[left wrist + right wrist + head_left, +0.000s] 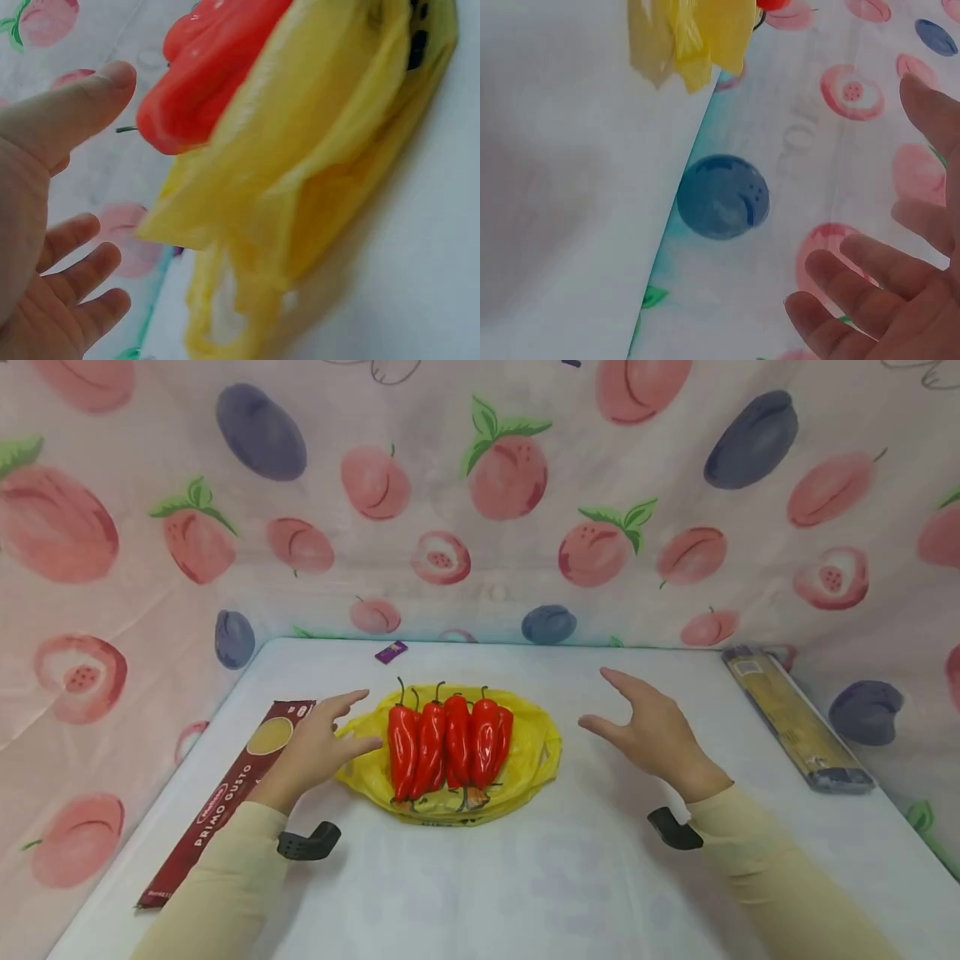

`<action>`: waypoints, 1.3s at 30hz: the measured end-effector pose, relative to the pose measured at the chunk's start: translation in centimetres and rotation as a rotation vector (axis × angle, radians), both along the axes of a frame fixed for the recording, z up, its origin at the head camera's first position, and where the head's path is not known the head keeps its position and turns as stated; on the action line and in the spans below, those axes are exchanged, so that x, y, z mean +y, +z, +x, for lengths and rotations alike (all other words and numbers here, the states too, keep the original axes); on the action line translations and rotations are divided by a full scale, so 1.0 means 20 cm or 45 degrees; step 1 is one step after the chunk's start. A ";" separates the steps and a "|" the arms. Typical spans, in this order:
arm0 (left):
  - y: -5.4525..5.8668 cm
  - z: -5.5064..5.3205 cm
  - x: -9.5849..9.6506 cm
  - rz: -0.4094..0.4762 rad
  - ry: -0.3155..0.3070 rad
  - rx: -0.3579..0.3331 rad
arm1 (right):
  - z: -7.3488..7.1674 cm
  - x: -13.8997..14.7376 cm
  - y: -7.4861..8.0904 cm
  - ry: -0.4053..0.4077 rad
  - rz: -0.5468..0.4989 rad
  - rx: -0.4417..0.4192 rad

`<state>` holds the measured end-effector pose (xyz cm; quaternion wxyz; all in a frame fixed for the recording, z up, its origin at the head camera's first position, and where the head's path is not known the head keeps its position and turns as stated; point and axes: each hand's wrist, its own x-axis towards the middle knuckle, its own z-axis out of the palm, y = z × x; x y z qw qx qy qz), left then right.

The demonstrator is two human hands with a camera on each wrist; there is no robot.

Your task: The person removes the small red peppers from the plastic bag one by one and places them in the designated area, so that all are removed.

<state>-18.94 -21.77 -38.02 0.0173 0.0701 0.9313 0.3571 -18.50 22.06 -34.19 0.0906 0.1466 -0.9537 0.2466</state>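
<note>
Several shiny red peppers (431, 752) with dark stems lie side by side on a yellow plastic bag (536, 752) in the middle of the white table. My left hand (318, 747) hovers at the bag's left side, fingers spread and thumb toward the peppers. In the left wrist view that hand (52, 210) holds nothing, with the bag (322, 172) and a red pepper (210, 82) beyond the thumb. To the bag's right, my right hand (656, 731) is held apart from it. The right wrist view shows its spread fingers (855, 292) with nothing between them.
A long dark red pasta packet (232, 793) lies at the left, partly under my left forearm. A clear packet of spaghetti (795, 718) lies along the right edge. Near the back edge sits a small purple packet (391, 652). A fruit-print cloth (495, 585) hangs behind the table (480, 893).
</note>
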 end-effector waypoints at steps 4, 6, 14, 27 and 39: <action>-0.06 0.01 0.00 0.084 0.017 -0.101 | -0.01 -0.06 -0.03 0.027 -0.019 -0.064; -0.08 0.01 0.00 0.135 0.013 -0.166 | -0.01 -0.10 -0.06 0.057 -0.043 -0.088; -0.17 0.01 -0.02 0.329 -0.033 -0.321 | -0.01 -0.23 -0.12 0.155 -0.093 -0.166; -0.25 0.02 -0.03 0.399 -0.005 -0.323 | -0.03 -0.40 -0.19 0.243 -0.189 -0.284; -0.28 0.02 -0.05 0.478 -0.018 -0.322 | -0.06 -0.53 -0.19 0.261 -0.206 -0.361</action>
